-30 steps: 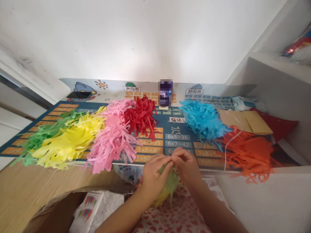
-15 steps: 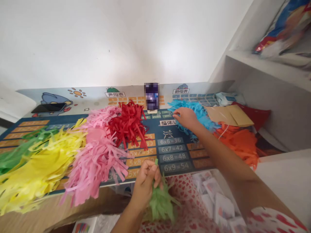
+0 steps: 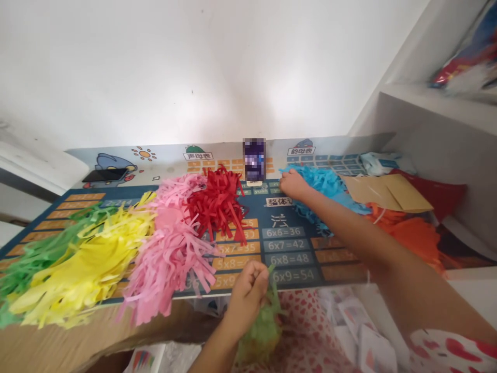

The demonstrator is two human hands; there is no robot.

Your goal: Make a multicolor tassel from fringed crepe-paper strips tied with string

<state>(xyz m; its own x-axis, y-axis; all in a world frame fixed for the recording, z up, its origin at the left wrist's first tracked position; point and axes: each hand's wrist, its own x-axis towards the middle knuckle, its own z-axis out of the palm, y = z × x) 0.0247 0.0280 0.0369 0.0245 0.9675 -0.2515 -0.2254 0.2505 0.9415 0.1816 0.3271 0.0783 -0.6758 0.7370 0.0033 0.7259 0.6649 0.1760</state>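
My left hand (image 3: 247,295) is closed around the top of a bundle of green paper fringe (image 3: 262,331), which hangs below it off the front edge of the printed desk mat (image 3: 289,235). My right hand (image 3: 294,186) reaches far across the mat and rests on a heap of blue paper fringe (image 3: 322,189). Whether its fingers grip the strips is unclear. Heaps of red (image 3: 217,204), pink (image 3: 169,254), yellow (image 3: 81,261), green (image 3: 39,259) and orange (image 3: 411,235) fringe lie spread along the mat.
A pixelated upright object (image 3: 254,159) stands at the back of the mat, and a black phone (image 3: 104,175) lies at back left. A kraft envelope (image 3: 388,192) lies on red material (image 3: 442,194). White shelving (image 3: 427,114) rises at right. Below lie a cardboard flap (image 3: 34,342) and white cards (image 3: 349,331).
My right hand has left the green bundle, crossed the mat, and come down on the blue heap. My left hand has kept the green bundle, and the view has shifted.
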